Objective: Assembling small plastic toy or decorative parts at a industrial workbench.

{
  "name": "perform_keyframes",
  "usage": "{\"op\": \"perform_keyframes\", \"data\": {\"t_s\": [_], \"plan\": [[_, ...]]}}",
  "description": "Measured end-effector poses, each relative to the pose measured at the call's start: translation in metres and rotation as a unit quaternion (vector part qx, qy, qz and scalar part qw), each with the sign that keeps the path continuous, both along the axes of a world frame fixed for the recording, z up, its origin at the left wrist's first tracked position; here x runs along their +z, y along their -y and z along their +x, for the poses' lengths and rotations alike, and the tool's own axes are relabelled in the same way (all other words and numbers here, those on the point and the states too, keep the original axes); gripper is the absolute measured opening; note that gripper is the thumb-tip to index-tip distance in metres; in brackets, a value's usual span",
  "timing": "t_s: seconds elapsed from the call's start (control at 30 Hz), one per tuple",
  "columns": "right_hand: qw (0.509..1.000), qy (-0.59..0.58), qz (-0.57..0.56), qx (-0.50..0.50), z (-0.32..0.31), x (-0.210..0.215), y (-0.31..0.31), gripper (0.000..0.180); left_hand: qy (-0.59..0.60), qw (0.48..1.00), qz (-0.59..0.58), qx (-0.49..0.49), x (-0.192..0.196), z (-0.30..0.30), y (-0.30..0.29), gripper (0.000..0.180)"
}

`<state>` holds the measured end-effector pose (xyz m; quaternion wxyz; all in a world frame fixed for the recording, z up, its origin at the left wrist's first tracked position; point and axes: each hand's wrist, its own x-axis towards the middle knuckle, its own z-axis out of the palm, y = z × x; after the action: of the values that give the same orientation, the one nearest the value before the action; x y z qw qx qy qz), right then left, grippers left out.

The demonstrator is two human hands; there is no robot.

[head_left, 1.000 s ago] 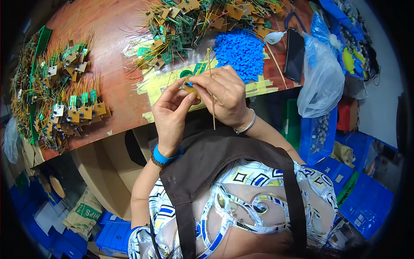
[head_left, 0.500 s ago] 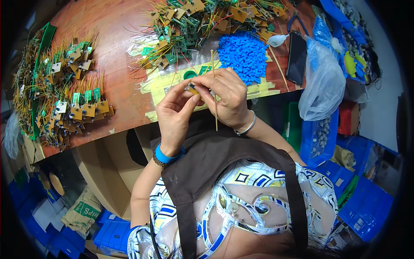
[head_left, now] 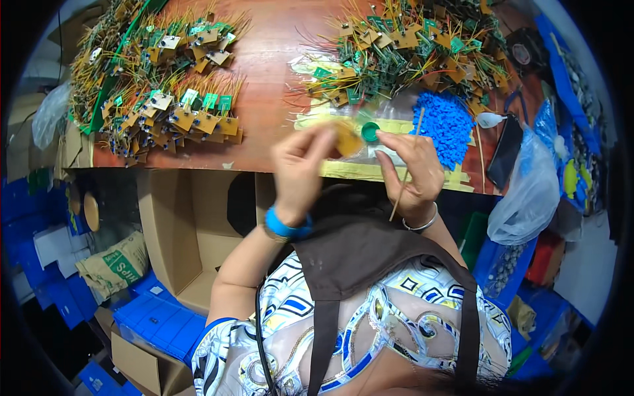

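My left hand (head_left: 298, 173) pinches a small tan circuit board (head_left: 347, 138), blurred by motion, above the table's near edge. My right hand (head_left: 411, 173) holds a thin wooden stick (head_left: 406, 165) that points up past a heap of small blue plastic parts (head_left: 446, 122). A small green cap (head_left: 370, 131) lies on the yellow-taped work patch (head_left: 403, 177) between the two hands. A blue band circles my left wrist, a silver bangle my right.
Piles of small boards with yellow wires cover the brown table at left (head_left: 165, 86) and at the back right (head_left: 409, 46). A black phone (head_left: 506, 150) and a clear plastic bag (head_left: 528, 191) sit at the right. Cardboard boxes (head_left: 191, 244) and blue bins (head_left: 158, 323) stand below.
The view has swung left. My hands have parted: the left has lifted away leftward with the tan board, the right stays with the stick near the green cap.
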<state>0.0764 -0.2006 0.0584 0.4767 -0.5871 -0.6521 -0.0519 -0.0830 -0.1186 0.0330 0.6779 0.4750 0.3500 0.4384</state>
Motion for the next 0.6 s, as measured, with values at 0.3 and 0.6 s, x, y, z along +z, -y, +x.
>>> {"op": "perform_keyframes", "data": {"t_s": [0.3, 0.6], "plan": [[0.999, -0.012, -0.006, -0.030, 0.009, -0.004, 0.007, 0.030, -0.310, 0.827, 0.310, 0.353, -0.015, -0.155, -0.139, 0.021], [0.999, -0.010, 0.012, -0.031, 0.014, -0.008, 0.009, 0.031, -0.321, 0.839, 0.405, 0.168, -0.003, -0.020, -0.069, 0.018]]}}
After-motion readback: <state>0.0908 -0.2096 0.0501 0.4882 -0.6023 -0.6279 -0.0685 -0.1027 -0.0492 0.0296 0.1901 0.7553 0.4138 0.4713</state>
